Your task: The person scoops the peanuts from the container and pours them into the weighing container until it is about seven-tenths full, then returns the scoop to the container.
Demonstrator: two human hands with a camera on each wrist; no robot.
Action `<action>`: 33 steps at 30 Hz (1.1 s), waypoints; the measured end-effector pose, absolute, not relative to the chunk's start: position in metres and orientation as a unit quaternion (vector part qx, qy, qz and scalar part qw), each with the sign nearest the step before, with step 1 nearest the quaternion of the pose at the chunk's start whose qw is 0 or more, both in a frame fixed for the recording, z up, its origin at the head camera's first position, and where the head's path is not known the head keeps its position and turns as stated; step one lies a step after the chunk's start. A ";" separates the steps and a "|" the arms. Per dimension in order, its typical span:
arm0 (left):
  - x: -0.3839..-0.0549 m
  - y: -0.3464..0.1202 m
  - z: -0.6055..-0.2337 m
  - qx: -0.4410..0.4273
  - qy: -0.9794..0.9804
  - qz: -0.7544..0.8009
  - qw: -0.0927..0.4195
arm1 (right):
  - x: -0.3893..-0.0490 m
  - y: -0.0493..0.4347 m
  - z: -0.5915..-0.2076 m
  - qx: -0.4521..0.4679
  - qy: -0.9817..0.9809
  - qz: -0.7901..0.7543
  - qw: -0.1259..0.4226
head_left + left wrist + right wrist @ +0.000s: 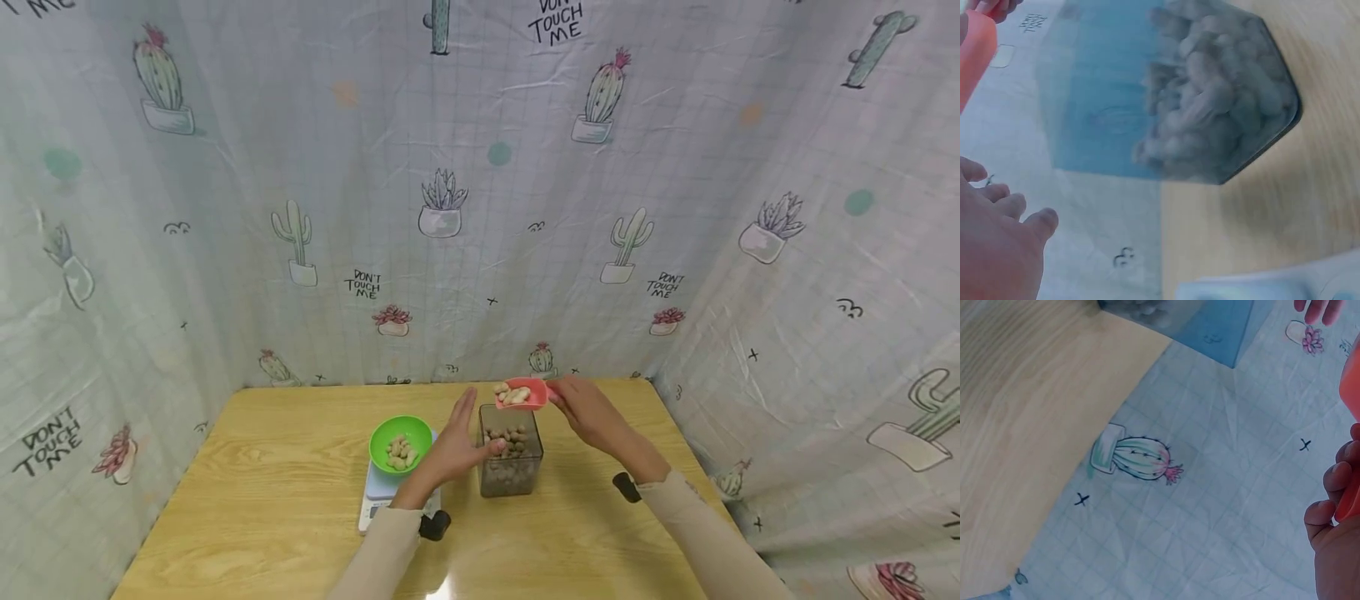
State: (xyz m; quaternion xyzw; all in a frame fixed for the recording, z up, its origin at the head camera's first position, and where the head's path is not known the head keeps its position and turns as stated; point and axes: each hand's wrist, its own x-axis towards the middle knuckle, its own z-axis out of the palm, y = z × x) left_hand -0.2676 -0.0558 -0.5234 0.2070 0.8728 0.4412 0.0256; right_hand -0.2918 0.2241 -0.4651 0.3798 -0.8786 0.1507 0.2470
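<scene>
My right hand [588, 410] grips the handle of a red scoop [537, 395], which carries several peanuts in their shells [514, 395]. The scoop hangs over the far rim of a clear, dark-tinted box [510, 479]. Peanuts [1210, 94] fill the lower part of that box, seen through its wall in the left wrist view. My left hand [455, 446] is spread at the box's left side, thumb over the near opening and fingers pointing up, holding nothing. In the right wrist view, curled fingers [1338, 478] wrap the scoop's red handle [1350, 497].
Left of the box, a green bowl [382, 433] with some peanuts stands on a white kitchen scale [367, 510], partly behind my left forearm. The wooden table [285, 475] ends at a cactus-print curtain [480, 275] at the back and sides.
</scene>
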 end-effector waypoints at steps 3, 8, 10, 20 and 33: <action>-0.264 -0.064 -0.517 0.195 0.875 0.444 0.020 | -0.292 0.219 -0.461 0.379 -0.880 0.146 0.245; -0.260 -0.083 -0.504 0.175 0.867 0.466 0.016 | -0.292 0.209 -0.457 0.374 -0.885 0.148 0.234; -0.258 -0.091 -0.500 0.174 0.864 0.472 0.010 | -0.293 0.204 -0.456 0.374 -0.886 0.151 0.230; -0.253 -0.126 -0.498 0.167 0.883 0.439 -0.025 | -0.296 0.178 -0.459 0.375 -0.888 0.160 0.214; -0.247 -0.168 -0.511 0.136 0.896 0.422 -0.040 | -0.296 0.135 -0.470 0.370 -0.890 0.173 0.204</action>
